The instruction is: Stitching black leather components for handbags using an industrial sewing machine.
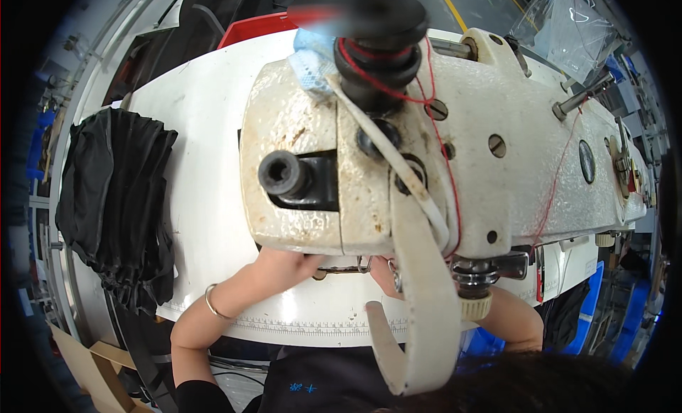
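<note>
A cream industrial sewing machine (pixel 526 178) fills the middle and right of the view, with a black knob (pixel 376 79), red thread and a light blue cloth (pixel 312 65) on top. A pale strap (pixel 419 285) hangs in a loop from its front. My left hand (pixel 284 269) reaches beneath the machine's head from the lower left, a metal bangle (pixel 217 303) on the wrist; its fingertips are hidden. My right hand (pixel 383 274) is mostly hidden behind the strap and machine, near the needle area. I cannot tell what either hand holds.
A pile of black fabric (pixel 114 207) lies at the left of the white table (pixel 202 114). A red bin (pixel 249 29) stands behind the table. Cardboard (pixel 85 370) is at lower left; blue bins (pixel 590 306) and dark fabric (pixel 565 317) are at lower right.
</note>
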The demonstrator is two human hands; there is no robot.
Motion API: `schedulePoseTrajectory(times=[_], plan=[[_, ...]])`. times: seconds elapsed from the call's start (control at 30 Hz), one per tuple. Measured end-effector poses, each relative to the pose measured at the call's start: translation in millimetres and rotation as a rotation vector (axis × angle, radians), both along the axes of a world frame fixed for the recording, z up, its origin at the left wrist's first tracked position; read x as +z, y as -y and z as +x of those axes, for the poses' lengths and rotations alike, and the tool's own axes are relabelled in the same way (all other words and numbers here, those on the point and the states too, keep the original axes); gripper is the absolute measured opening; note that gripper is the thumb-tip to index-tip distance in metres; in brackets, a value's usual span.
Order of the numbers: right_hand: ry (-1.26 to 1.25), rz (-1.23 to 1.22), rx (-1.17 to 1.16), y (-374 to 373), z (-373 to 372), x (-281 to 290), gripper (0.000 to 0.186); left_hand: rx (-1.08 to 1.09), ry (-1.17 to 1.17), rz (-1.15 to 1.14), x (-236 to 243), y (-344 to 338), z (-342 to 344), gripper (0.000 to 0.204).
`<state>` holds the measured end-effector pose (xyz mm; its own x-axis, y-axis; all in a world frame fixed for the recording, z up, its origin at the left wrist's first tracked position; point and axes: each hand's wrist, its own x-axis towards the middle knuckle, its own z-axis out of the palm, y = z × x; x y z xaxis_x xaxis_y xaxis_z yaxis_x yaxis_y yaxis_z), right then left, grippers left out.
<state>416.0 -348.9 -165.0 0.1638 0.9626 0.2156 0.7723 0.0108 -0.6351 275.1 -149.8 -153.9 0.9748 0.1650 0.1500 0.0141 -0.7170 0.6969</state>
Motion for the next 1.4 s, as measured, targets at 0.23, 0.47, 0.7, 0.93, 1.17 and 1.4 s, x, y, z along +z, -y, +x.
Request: schedulePoseTrajectory(times=[0.23, 0.47, 0.7, 0.93, 1.17, 1.4], plan=[[0.273, 0.164, 0.002, 0, 6, 2, 0.021, -0.121, 0.345, 0.462, 20, 19, 2, 0.027], [0.665, 0.253, 0.008, -1, 13, 16, 0.025, -0.211, 0.315, 0.469, 15, 16, -2, 0.027], [0.573, 0.252, 0.047, 0, 9, 19, 0.025, -0.163, 0.297, 0.413, -1, 14, -3, 0.034], [0.489, 0.216, 0.059, 1, 5, 16, 0.025, -0.215, 0.247, 0.45, 3, 12, -6, 0.044], [0.412, 0.184, 0.051, 1, 3, 13, 0.025, -0.251, 0.248, 0.52, 13, 12, -3, 0.029], [0.254, 0.118, 0.018, 3, 2, 9, 0.025, -0.296, 0.217, 0.542, 13, 9, -2, 0.032]])
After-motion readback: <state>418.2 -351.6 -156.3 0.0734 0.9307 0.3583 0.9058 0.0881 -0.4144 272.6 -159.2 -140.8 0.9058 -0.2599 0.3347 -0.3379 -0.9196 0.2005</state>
